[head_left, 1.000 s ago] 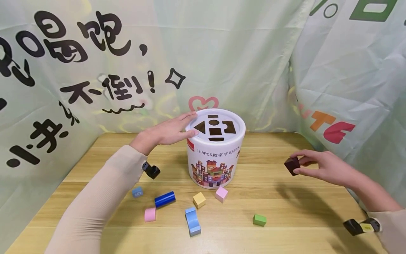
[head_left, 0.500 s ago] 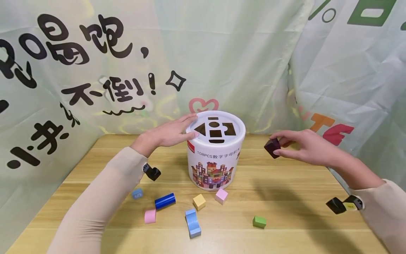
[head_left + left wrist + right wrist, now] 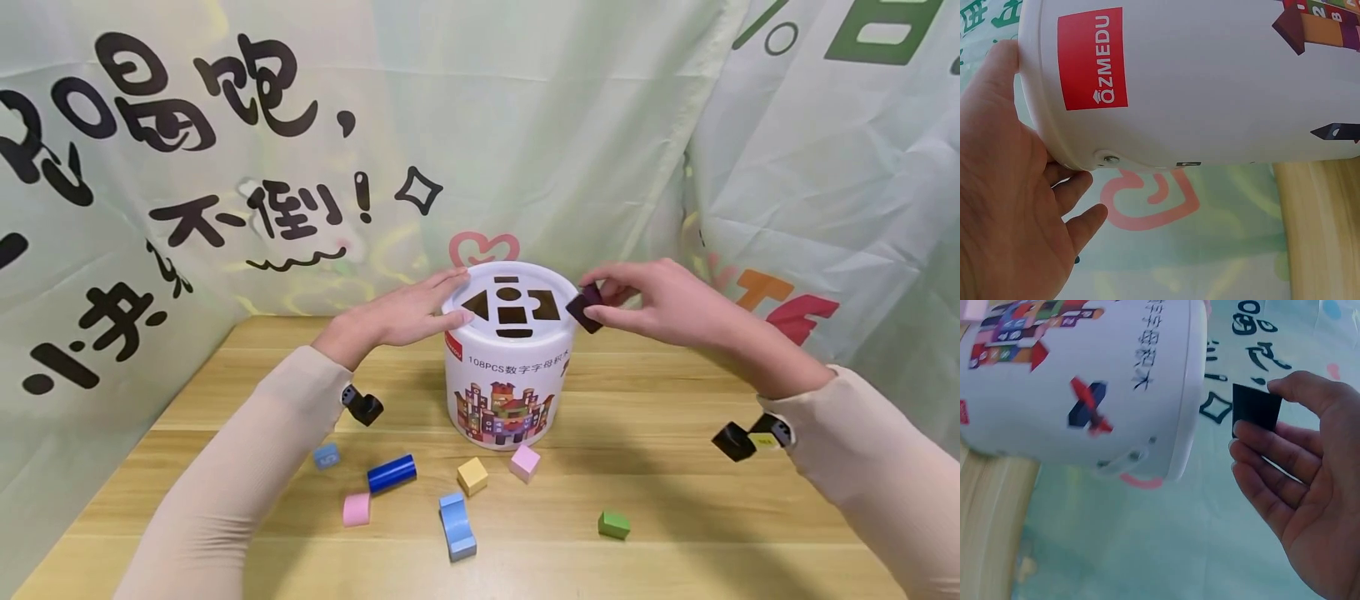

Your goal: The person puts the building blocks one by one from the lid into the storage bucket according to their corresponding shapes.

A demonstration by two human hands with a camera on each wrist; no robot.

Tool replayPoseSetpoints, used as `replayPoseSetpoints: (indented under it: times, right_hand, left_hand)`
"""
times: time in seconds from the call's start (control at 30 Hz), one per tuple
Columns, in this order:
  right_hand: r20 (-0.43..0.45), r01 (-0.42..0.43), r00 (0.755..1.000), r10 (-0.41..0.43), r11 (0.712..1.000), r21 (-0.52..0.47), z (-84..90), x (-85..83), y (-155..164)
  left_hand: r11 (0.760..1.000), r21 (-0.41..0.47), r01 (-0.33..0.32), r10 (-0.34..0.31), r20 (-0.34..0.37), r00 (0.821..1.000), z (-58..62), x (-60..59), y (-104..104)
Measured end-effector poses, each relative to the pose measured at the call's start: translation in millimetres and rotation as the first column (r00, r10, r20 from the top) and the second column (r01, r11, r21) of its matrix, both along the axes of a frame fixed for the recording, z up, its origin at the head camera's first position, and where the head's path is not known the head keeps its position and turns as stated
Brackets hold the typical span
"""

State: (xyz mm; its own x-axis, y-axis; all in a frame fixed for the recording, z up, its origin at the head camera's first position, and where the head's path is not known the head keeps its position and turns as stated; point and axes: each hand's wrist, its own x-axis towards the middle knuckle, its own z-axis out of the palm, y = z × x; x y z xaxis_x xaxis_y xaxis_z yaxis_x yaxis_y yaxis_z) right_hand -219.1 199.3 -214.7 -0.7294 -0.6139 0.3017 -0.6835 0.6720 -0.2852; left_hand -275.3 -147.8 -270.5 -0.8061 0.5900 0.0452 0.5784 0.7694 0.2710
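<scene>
Pinching dark square block (image 3: pixel 584 307) beside round bucket (image 3: pixel 510 392).

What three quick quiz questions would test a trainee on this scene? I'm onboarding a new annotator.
1. True or false: the left hand rests on the bucket, fingers straight on the lid.
2. What does the right hand pinch? A) green block B) dark block C) blue cylinder
3. Which loose piece on the table lies farthest right?

Key
1. True.
2. B: the dark block, held beside the lid's right rim.
3. The green block; the blue cylinder and the other pieces lie left of it.
</scene>
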Motion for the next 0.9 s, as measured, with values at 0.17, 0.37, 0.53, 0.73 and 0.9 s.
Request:
replayPoseSetpoints:
  times: [0.17,0.37,0.53,0.73,0.9]
  right_hand:
    - [0.024,0.007,1.0,-0.007,1.0,-0.011,8.4,-9.4,-23]
    - [0.071,0.045,0.997,-0.044,0.999,-0.004,12.8,-21.4,-46]
    - [0.108,0.045,0.993,-0.048,0.999,0.029,15.3,-30.7,-64]
    - [0.155,0.058,0.986,-0.064,0.997,0.044,18.1,-41.0,-84]
    - [0.218,0.083,0.971,-0.097,0.994,0.073,17.5,-47.9,-98]
  left_hand:
    - [1.0,-0.001,-0.006,0.006,-0.002,1.0,0.8,0.8,0]
    - [1.0,0.0,0.005,-0.005,-0.015,1.0,0.1,0.1,0]
    - [1.0,0.002,0.015,-0.015,-0.016,1.0,-1.0,-0.6,-1]
    - [1.0,0.01,0.009,-0.008,-0.016,1.0,-1.8,-1.5,-1]
    - [1.0,0.017,0.009,-0.009,-0.013,1.0,-1.7,-2.3,0]
